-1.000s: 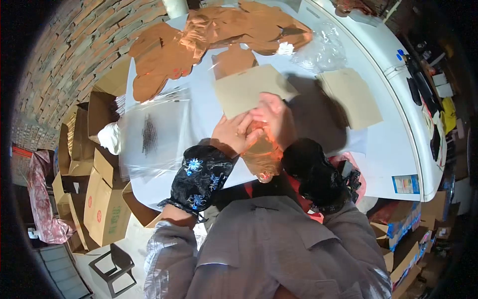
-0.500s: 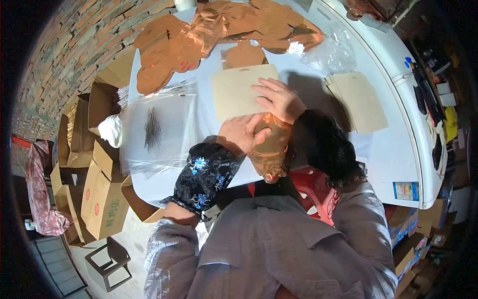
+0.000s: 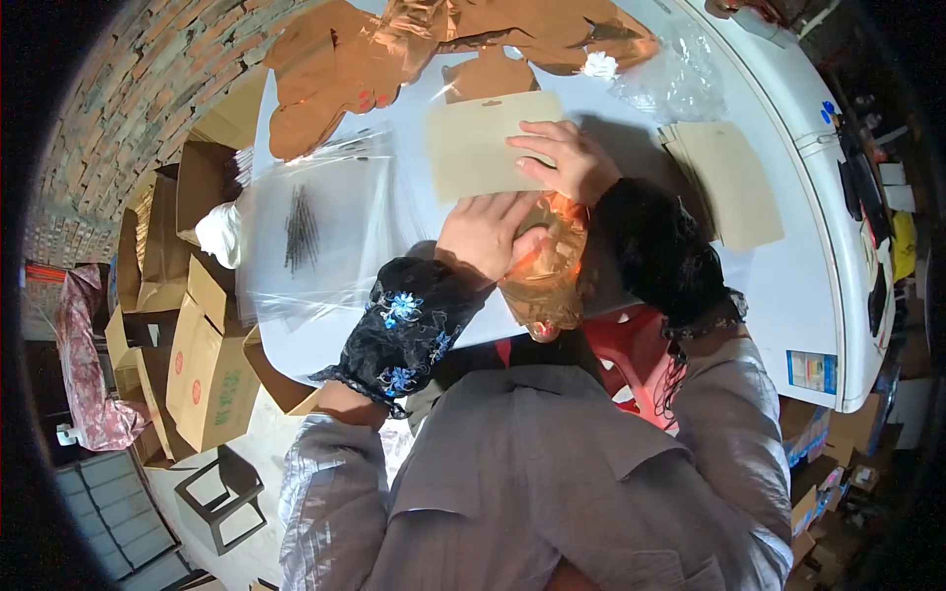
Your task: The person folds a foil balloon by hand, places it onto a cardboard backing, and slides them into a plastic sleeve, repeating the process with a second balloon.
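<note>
A cream card [image 3: 473, 148] with a hanging slot at its top lies on the white table. A crumpled copper-coloured foil piece, like a flat foil balloon [image 3: 547, 286], hangs from the card's lower edge toward my lap. My left hand [image 3: 488, 236] lies flat at that lower edge, thumb stretched over the foil. On the card's right side rests my right hand [image 3: 570, 163], fingers spread, its wrist beside the upper foil. Where the foil meets the card is partly hidden by my hands. Another copper foil piece [image 3: 483, 74] shows behind the card.
More copper foil [image 3: 335, 79] spreads along the table's far side. Clear plastic bags [image 3: 345, 227] with thin dark sticks [image 3: 303, 231] lie left. Stacked cream cards [image 3: 729, 182] and a crumpled clear bag [image 3: 675, 79] are right. Cardboard boxes [image 3: 212, 364] stand left of the table.
The view has shifted, so the table items sit higher in it. My left fingers have straightened along the card's lower edge, and the foil's hanging end looks more bunched. Both hands stay at the card.
</note>
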### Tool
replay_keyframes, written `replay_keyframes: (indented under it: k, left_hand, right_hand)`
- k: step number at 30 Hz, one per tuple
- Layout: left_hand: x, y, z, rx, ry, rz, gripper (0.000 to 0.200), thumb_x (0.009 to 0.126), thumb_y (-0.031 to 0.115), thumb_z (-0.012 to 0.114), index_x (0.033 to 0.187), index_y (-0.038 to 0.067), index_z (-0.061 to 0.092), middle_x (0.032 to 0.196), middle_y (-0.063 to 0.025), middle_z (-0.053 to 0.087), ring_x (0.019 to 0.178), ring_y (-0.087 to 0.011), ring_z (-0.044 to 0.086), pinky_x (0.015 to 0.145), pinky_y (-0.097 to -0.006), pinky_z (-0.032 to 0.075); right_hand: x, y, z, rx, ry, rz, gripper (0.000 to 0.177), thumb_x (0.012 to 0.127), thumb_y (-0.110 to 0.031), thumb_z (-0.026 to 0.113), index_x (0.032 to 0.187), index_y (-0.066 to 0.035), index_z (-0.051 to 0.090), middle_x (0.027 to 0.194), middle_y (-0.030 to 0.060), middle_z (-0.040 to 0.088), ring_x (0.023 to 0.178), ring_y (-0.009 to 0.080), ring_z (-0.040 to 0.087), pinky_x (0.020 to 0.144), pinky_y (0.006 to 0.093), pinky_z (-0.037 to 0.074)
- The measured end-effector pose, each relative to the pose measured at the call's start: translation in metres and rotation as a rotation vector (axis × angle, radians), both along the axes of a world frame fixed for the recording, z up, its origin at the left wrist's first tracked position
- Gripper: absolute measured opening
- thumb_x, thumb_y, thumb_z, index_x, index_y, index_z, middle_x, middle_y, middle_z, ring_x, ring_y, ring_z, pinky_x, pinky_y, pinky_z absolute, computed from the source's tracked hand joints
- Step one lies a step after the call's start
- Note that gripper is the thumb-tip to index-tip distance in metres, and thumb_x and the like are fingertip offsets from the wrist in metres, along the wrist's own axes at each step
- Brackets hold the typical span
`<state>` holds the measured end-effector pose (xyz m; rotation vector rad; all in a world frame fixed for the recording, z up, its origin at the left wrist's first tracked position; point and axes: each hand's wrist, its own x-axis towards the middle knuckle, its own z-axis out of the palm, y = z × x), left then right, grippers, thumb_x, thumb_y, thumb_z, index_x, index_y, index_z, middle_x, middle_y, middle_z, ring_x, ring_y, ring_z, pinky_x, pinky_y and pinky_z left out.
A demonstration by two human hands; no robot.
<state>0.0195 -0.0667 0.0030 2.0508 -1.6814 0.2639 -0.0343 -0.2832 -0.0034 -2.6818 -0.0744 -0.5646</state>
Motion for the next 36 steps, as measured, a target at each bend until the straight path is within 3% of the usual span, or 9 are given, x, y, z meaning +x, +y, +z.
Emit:
replay_keyframes:
  k: [7, 11, 14, 18, 22, 23, 26, 32, 36]
  left_hand:
    - [-0.005, 0.024, 0.014, -0.023, 0.043, -0.085, 0.036, 0.092, 0.028, 0.061, 0.118, 0.003, 0.063, 0.12, -0.0142, 0.063, 0.113, -0.0305, 0.059, 0.098, -0.0388, 0.047]
    - [-0.005, 0.066, 0.024, 0.074, 0.164, -0.143, 0.055, 0.077, 0.004, 0.062, 0.131, 0.001, 0.053, 0.132, -0.0168, 0.055, 0.127, -0.0365, 0.05, 0.107, -0.0434, 0.041]
    - [-0.002, 0.082, 0.022, 0.097, 0.141, -0.105, 0.057, 0.075, 0.002, 0.06, 0.132, 0.0, 0.052, 0.134, -0.0173, 0.054, 0.127, -0.0366, 0.049, 0.107, -0.0437, 0.04]
    - [0.005, 0.072, 0.024, 0.137, 0.0, -0.06, 0.051, 0.082, 0.007, 0.063, 0.132, 0.004, 0.054, 0.136, -0.0145, 0.053, 0.128, -0.0336, 0.05, 0.104, -0.043, 0.043]
    - [0.012, 0.063, 0.038, 0.199, -0.21, -0.104, 0.039, 0.087, 0.014, 0.061, 0.125, 0.006, 0.059, 0.129, -0.0097, 0.056, 0.114, -0.0261, 0.058, 0.093, -0.0357, 0.05]
    - [0.012, 0.061, 0.037, 0.167, -0.249, -0.116, 0.037, 0.084, 0.013, 0.06, 0.12, 0.008, 0.061, 0.12, -0.0073, 0.058, 0.102, -0.0228, 0.06, 0.086, -0.0329, 0.053]
    - [0.018, 0.057, 0.036, 0.203, -0.279, -0.204, 0.037, 0.079, 0.011, 0.061, 0.116, 0.009, 0.062, 0.114, -0.0063, 0.057, 0.097, -0.0227, 0.06, 0.083, -0.032, 0.054]
    - [0.02, 0.05, 0.028, 0.174, -0.215, -0.17, 0.034, 0.078, 0.006, 0.059, 0.112, 0.008, 0.061, 0.117, -0.0071, 0.058, 0.098, -0.0241, 0.061, 0.083, -0.0336, 0.054]
    - [0.02, 0.044, 0.023, -0.001, 0.115, -0.134, 0.026, 0.084, 0.006, 0.059, 0.11, 0.006, 0.06, 0.113, -0.0103, 0.061, 0.095, -0.0303, 0.063, 0.081, -0.0369, 0.054]
  right_hand:
    - [-0.002, 0.004, 0.001, -0.042, 0.025, -0.046, 0.04, 0.088, -0.035, 0.066, 0.125, -0.02, 0.065, 0.137, 0.006, 0.054, 0.122, 0.0292, 0.049, 0.106, 0.0401, 0.039]
    - [0.0, 0.004, 0.0, -0.047, 0.013, -0.036, 0.041, 0.087, -0.036, 0.068, 0.125, -0.02, 0.065, 0.136, 0.0056, 0.055, 0.121, 0.0292, 0.05, 0.105, 0.0406, 0.039]
    - [0.0, 0.001, -0.003, -0.062, -0.01, -0.022, 0.04, 0.087, -0.035, 0.069, 0.124, -0.02, 0.065, 0.135, 0.0061, 0.055, 0.121, 0.0292, 0.051, 0.104, 0.0412, 0.041]
    - [0.001, 0.003, -0.001, -0.055, 0.02, -0.027, 0.04, 0.087, -0.035, 0.069, 0.124, -0.02, 0.065, 0.135, 0.0075, 0.055, 0.122, 0.0297, 0.051, 0.105, 0.0414, 0.04]
    - [0.001, 0.001, 0.002, -0.07, 0.047, -0.02, 0.042, 0.087, -0.036, 0.068, 0.125, -0.02, 0.064, 0.136, 0.0086, 0.055, 0.123, 0.0302, 0.05, 0.105, 0.0413, 0.04]
    - [0.001, 0.0, 0.003, -0.071, 0.05, -0.02, 0.042, 0.087, -0.036, 0.068, 0.126, -0.02, 0.064, 0.136, 0.0087, 0.055, 0.124, 0.0303, 0.05, 0.105, 0.0412, 0.04]
    - [0.002, 0.0, 0.003, -0.076, 0.063, -0.017, 0.043, 0.088, -0.038, 0.067, 0.126, -0.02, 0.063, 0.136, 0.0089, 0.055, 0.124, 0.0304, 0.05, 0.105, 0.0409, 0.04]
    - [0.004, -0.002, 0.002, -0.099, 0.09, -0.031, 0.042, 0.088, -0.04, 0.066, 0.126, -0.022, 0.063, 0.137, 0.0067, 0.054, 0.124, 0.0287, 0.05, 0.105, 0.0393, 0.04]
    - [0.002, 0.0, 0.01, -0.109, 0.114, -0.042, 0.042, 0.088, -0.041, 0.066, 0.126, -0.023, 0.063, 0.136, 0.0045, 0.055, 0.124, 0.0262, 0.05, 0.105, 0.0378, 0.041]
